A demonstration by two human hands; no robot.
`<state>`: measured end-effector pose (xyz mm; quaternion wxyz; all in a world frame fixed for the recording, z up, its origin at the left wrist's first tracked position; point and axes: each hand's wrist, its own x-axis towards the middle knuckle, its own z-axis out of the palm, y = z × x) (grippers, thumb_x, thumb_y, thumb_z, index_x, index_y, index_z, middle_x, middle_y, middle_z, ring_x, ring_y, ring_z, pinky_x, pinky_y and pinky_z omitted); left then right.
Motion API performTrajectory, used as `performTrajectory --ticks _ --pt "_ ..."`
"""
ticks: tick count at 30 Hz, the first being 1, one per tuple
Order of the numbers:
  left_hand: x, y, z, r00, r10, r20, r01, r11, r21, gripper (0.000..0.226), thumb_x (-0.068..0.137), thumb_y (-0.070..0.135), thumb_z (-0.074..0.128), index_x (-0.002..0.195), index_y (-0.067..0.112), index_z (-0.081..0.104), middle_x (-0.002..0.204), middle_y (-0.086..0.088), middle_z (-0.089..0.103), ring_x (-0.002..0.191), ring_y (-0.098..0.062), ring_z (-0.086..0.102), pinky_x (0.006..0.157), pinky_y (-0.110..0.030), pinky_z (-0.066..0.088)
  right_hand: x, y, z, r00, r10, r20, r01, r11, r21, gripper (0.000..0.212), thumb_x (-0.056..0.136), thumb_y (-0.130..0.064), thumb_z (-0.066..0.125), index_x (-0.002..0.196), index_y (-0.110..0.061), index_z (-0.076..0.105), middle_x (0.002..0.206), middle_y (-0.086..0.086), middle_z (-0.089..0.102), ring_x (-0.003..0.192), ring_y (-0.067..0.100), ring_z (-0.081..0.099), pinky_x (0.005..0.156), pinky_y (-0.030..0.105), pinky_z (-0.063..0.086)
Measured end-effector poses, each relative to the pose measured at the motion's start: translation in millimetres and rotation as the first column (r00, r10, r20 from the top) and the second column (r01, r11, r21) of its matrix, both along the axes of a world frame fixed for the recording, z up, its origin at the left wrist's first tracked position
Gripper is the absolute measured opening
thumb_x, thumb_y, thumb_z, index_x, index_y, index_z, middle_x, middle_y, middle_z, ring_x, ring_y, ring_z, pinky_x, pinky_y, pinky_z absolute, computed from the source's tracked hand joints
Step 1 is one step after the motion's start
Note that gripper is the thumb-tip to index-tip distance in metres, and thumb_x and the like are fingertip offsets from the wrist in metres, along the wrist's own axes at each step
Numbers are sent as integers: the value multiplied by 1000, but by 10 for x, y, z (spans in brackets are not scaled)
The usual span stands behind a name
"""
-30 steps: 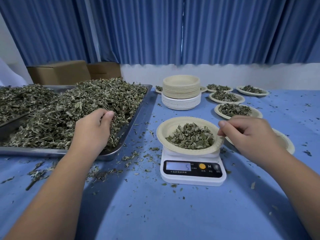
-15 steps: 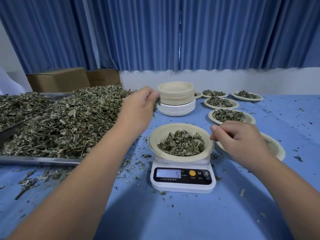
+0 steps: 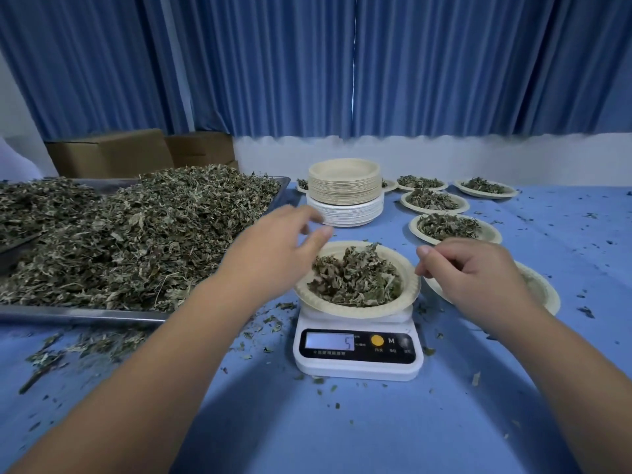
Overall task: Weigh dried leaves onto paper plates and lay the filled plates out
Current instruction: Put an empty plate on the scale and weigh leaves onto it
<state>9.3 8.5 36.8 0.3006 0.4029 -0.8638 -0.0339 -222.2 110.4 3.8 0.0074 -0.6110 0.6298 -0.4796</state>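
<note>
- Digital kitchen scale (image 3: 355, 350) sits on the blue tabletop (image 3: 342, 422), display facing the person so it can be read while filling. It shows 5.
- Paper plate (image 3: 408, 295) is centred on the scale. The dried leaves (image 3: 355, 278) being weighed are heaped inside it.
- Left hand (image 3: 273, 248) hovers over the plate's rim on the scale's left-rear side. Grip is released, fingers loose and spread with nothing in them, so it looks like a top-up pinch was dropped.
- Right hand (image 3: 475, 271) is just right of the scale at the plate's edge, fingers curled and thumb and forefinger close together. It is probably there to steady or lift the plate, but I cannot tell if that grip actually has the rim.
- Metal tray (image 3: 68, 314) with the bulk leaf pile (image 3: 136, 234) lies left of the scale, within the left hand's reach for scooping.
- Stack of empty plates (image 3: 344, 189) stands behind the scale, ready as the next supply.
- Filled plates (image 3: 444, 227) are laid out behind and right of the scale.
- One plate (image 3: 547, 295) lies just right of the scale, partly under the right hand.
- Judgement: weighing is near done, and the plate goes to the right-hand rows next.
</note>
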Motion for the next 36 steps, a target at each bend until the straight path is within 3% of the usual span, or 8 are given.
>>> performTrajectory --ticks 3,6,10,15,21,30,33,36 --pt "387 -9 -122 942 320 99 -311 945 -104 35 95 52 42 111 27 61 102 2 56 92 -22 57 76 -36 49 -3 -3 -9 1000 -21 -12 21 1000 1 34 92 -28 58 61 -23 70 59 0 61 52 1 51 50 8 35" --pt "713 -35 -247 842 487 231 -504 864 16 47 94 60 35 111 23 60 102 -4 51 92 -29 56 79 -40 51 0 -9 -20 999 -27 -18 27 1000 3 34 93 -27 58 60 -26 69 59 -6 62 53 0 52 50 7 34" --pt "910 -83 -356 759 461 460 -608 754 247 79 87 76 13 135 22 46 135 -13 46 117 -35 50 97 -50 44 24 -2 -25 998 -37 -51 37 999 -9 34 92 -29 58 59 -29 65 64 -16 62 56 -2 54 51 7 35" --pt "832 -3 -387 760 419 496 -587 772 246 82 86 77 10 136 20 42 134 -13 46 115 -33 52 95 -47 45 45 12 -16 998 -33 -56 33 999 -13 35 93 -26 58 58 -27 65 60 -6 60 57 7 53 50 12 36" --pt "778 138 -375 800 433 416 -537 826 173 48 94 64 29 88 19 43 82 -1 47 86 -28 56 78 -39 50 56 18 -22 998 -43 -46 43 999 -5 34 93 -24 59 59 -25 67 61 3 63 59 12 55 51 12 36" --pt "880 -37 -399 880 407 243 -458 862 216 50 94 60 39 90 14 58 62 -5 54 56 -20 54 48 -27 36 61 34 -19 998 -50 -23 51 999 15 35 94 -24 59 59 -26 67 57 -8 59 49 5 49 47 9 34" --pt "924 -79 -382 899 406 166 -436 864 251 45 90 62 45 80 20 55 57 -4 56 51 -17 54 44 -25 32 67 47 -15 998 -55 -27 55 998 15 35 93 -25 59 59 -24 67 62 -9 62 51 4 51 48 9 35" --pt "946 -109 -374 891 441 102 -453 861 232 50 91 58 49 89 10 61 56 -3 54 51 -17 53 44 -25 31 82 53 -5 998 -57 -27 58 998 17 35 93 -26 59 60 -22 68 65 -14 63 54 0 53 50 7 35"
